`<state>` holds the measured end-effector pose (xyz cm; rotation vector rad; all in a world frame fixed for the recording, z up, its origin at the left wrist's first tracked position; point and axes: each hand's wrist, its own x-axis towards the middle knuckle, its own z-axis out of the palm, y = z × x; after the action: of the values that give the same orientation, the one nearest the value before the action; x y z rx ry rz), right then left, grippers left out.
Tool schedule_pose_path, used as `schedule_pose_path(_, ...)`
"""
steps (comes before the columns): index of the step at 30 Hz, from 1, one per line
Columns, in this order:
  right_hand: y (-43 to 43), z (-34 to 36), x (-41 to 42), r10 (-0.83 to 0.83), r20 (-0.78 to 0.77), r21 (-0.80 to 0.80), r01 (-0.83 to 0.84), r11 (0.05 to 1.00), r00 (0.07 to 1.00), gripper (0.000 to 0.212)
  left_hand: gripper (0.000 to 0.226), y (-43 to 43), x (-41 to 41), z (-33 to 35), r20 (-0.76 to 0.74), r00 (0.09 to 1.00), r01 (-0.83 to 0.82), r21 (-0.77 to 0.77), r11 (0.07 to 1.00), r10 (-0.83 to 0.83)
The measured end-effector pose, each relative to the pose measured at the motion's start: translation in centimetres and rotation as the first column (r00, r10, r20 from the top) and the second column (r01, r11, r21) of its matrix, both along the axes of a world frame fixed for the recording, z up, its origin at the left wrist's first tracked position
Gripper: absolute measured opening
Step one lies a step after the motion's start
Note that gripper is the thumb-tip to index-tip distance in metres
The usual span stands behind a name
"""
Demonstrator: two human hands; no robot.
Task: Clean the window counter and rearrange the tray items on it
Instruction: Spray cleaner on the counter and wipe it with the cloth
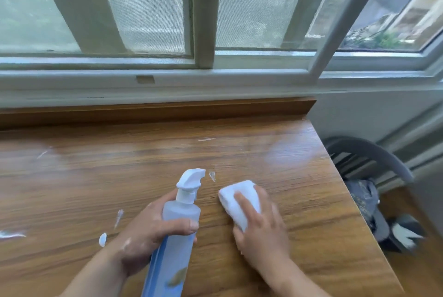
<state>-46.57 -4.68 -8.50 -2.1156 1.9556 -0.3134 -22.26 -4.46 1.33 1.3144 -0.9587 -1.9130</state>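
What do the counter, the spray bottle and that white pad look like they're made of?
The counter looks like wood or wood-grain laminate, semi-gloss: streaked brown grain with pale window glare. The spray bottle looks plastic: translucent frosted body, opaque white trigger head. The white pad is blurred; its matte, blocky look suggests foam sponge or folded cloth.

Grey chair (374,150) with dark cloth (364,198)
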Motion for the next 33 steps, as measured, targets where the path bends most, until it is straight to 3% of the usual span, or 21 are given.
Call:
schedule_pose_path(7,2.8,0.6,0.8,0.014,0.068,0.047,-0.017,0.999,0.998,0.081,0.059,-3.4,-2.0,1.4,0.013,0.993,0.115,-0.062,0.991,-0.114)
schedule_pose_path(12,2.6,0.8,0.7,0.013,0.091,0.054,-0.018,0.998,0.996,0.082,0.039,-5.5,-4.4,1.7,0.041,0.993,0.117,-0.08,0.99,-0.114)
schedule_pose_path(16,1.6,0.6,-0.1,0.055,0.078,0.049,-0.059,0.997,0.995,0.077,0.057,-5.8,-4.1,1.9,0.063,0.995,0.085,-0.074,0.994,-0.081)
schedule_pose_path(20,-4.9,0.7,-1.5,0.04,0.026,-0.022,-0.039,0.999,0.999,0.069,0.057,-5.0,-2.6,2.5,0.06,0.997,0.05,-0.085,0.995,-0.045)
schedule_pose_path(27,-20.9,1.7,-1.2,-0.012,-0.034,0.028,0.013,1.0,0.999,0.062,0.059,-2.3,-0.8,1.6,0.15,0.986,-0.056,-0.075,0.996,0.067)
schedule_pose_path(30,-17.9,1.5,-1.2,0.054,-0.069,0.035,-0.052,0.998,0.996,0.062,0.064,-1.7,-0.6,1.1,0.111,0.987,-0.112,-0.046,0.993,0.117)
schedule_pose_path(33,-9.2,0.7,-3.1,0.19,-0.054,0.023,-0.189,0.982,0.98,0.067,0.072,-1.8,-0.6,0.9,0.066,0.988,-0.138,-0.025,0.99,0.14)
